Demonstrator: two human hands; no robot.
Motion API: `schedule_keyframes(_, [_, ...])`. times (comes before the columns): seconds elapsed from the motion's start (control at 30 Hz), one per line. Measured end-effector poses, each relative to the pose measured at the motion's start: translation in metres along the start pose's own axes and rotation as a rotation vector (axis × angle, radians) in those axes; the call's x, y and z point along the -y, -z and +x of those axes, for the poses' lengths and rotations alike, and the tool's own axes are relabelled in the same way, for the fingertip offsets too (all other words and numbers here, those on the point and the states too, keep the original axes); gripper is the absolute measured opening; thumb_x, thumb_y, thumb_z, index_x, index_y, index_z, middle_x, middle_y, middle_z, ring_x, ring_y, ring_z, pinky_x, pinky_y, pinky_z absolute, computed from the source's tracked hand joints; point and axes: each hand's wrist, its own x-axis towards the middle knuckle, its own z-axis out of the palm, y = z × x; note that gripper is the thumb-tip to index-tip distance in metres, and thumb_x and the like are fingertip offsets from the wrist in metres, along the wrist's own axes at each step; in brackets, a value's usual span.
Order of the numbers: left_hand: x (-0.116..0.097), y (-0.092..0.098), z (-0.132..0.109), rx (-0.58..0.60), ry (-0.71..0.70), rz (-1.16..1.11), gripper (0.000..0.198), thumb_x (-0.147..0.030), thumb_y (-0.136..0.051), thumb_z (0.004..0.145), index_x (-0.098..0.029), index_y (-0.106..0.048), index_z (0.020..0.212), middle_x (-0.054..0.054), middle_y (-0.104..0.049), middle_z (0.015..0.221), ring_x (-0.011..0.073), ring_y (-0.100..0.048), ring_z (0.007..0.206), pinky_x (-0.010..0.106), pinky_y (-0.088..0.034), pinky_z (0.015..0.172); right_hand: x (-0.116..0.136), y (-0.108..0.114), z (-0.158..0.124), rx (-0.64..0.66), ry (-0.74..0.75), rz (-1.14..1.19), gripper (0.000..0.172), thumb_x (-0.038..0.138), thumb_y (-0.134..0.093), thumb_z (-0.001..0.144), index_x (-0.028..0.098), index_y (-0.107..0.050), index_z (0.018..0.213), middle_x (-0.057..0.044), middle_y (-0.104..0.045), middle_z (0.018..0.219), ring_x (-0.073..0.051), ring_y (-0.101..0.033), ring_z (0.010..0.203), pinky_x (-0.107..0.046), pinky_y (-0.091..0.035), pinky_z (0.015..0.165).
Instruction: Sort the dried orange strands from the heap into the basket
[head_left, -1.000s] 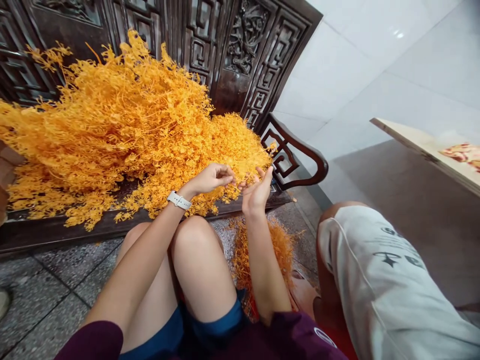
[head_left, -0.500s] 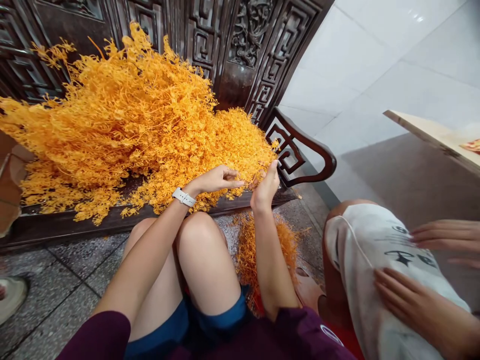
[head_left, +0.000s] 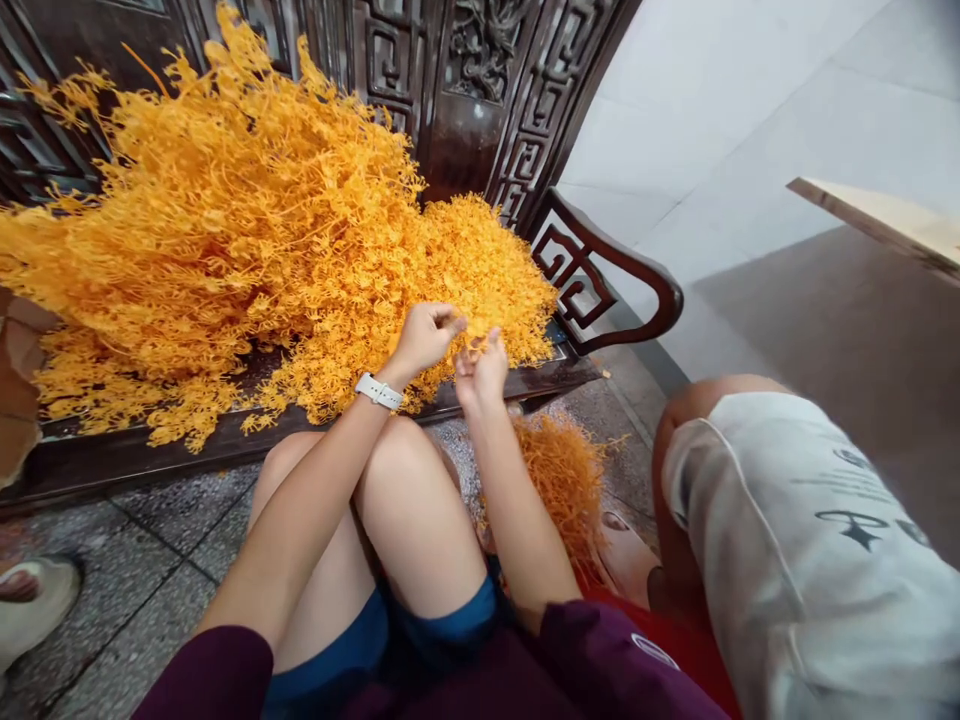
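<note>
A large heap of orange artificial flower sprigs [head_left: 270, 230] covers the bench seat in front of me. At its front right edge, my left hand [head_left: 424, 338], with a pale watch band on the wrist, has thumb and fingers pinched together; what is in the pinch is too small to make out. Close beside it, my right hand [head_left: 484, 372] is turned palm inward, fingers curled around a bit of orange sprig. The fingertips of both hands nearly meet, and the orange behind them blends with what they hold.
The dark carved wooden bench [head_left: 525, 385] has a curved armrest [head_left: 630, 280] at right. Below, a bundle of orange stems [head_left: 566, 485] stands by my right forearm. Another person's leg in pale shorts [head_left: 810, 540] is at right. A board edge [head_left: 877, 225] juts in; a cardboard box [head_left: 19, 400] is at left.
My right hand has come left and down toward my left hand, its fingers curling in. My left hand has risen slightly. The other person's hands have left the view.
</note>
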Motion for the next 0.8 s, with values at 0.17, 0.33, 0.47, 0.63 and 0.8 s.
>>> schedule_keyframes(0.17, [0.014,0.020,0.005,-0.362,0.028,0.013,0.034,-0.016,-0.070,0.086,-0.018,-0.052,0.056,-0.004,-0.037,0.056,0.0100,-0.030,0.055,0.028,-0.020,0.055,-0.042,-0.008,-0.012,0.021,-0.112,0.131,0.035,0.046,-0.051,0.109,0.027,-0.031,0.087,0.016,-0.027,0.047,-0.007,-0.020,0.037,-0.018,-0.019,0.039])
schedule_keyframes(0.33, [0.013,0.042,0.014,-0.497,0.059,-0.046,0.028,-0.014,-0.066,0.091,-0.016,-0.064,0.063,-0.004,-0.041,0.056,0.0098,-0.033,0.055,0.026,-0.024,0.056,-0.060,0.003,-0.043,0.372,-0.195,0.062,0.051,0.058,-0.074,0.092,0.026,-0.036,0.084,0.016,-0.029,0.046,-0.006,-0.014,0.038,-0.018,-0.015,0.038])
schedule_keyframes(0.47, [0.011,0.038,0.016,-0.457,0.044,-0.071,0.028,-0.016,-0.067,0.091,-0.016,-0.066,0.064,-0.005,-0.038,0.056,0.0097,-0.032,0.054,0.026,-0.023,0.055,-0.045,0.009,-0.061,0.462,-0.117,-0.005,0.056,0.064,-0.078,0.087,0.025,-0.038,0.081,0.016,-0.027,0.046,-0.006,-0.015,0.039,-0.018,-0.018,0.039])
schedule_keyframes(0.63, [0.002,0.020,0.011,-0.443,-0.008,-0.094,0.030,-0.015,-0.067,0.090,-0.016,-0.064,0.061,-0.005,-0.034,0.055,0.0089,-0.028,0.052,0.027,-0.019,0.053,-0.019,0.017,-0.066,0.598,-0.121,-0.143,0.051,0.066,-0.070,0.092,0.025,-0.043,0.079,0.014,-0.028,0.048,-0.007,-0.018,0.039,-0.020,-0.019,0.040])
schedule_keyframes(0.8, [-0.002,0.025,0.019,-0.460,0.013,-0.175,0.030,-0.013,-0.069,0.090,-0.017,-0.060,0.061,-0.004,-0.040,0.057,0.0085,-0.032,0.053,0.025,-0.023,0.052,-0.008,0.040,-0.089,0.767,0.044,-0.397,0.043,0.057,-0.050,0.106,0.024,-0.046,0.079,0.008,-0.039,0.056,-0.010,-0.032,0.046,-0.025,-0.031,0.049])
